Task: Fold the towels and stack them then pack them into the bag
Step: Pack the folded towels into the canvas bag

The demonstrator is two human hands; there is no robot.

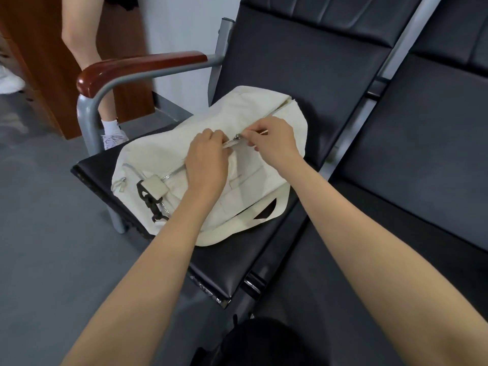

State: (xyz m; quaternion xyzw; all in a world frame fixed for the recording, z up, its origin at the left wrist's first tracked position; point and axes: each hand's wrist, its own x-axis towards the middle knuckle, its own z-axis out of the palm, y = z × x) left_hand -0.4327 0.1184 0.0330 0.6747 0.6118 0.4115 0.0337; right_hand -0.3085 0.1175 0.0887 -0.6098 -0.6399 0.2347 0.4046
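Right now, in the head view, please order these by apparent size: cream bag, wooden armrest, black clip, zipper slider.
Largest to smallest:
1. cream bag
2. wooden armrest
3. black clip
4. zipper slider, partly hidden
The armrest is farther away, so it looks smaller than it is.

The cream duffel bag (245, 180) fills the left seat (92, 167); the left hand (208, 159) and right hand (274, 143), pinching its zipper (231, 141), cover its top. A wooden armrest (137, 66) bars the far left, the backrest (303, 62) the far side. The right seat (412, 143) and near-left floor (47, 233) give free room.
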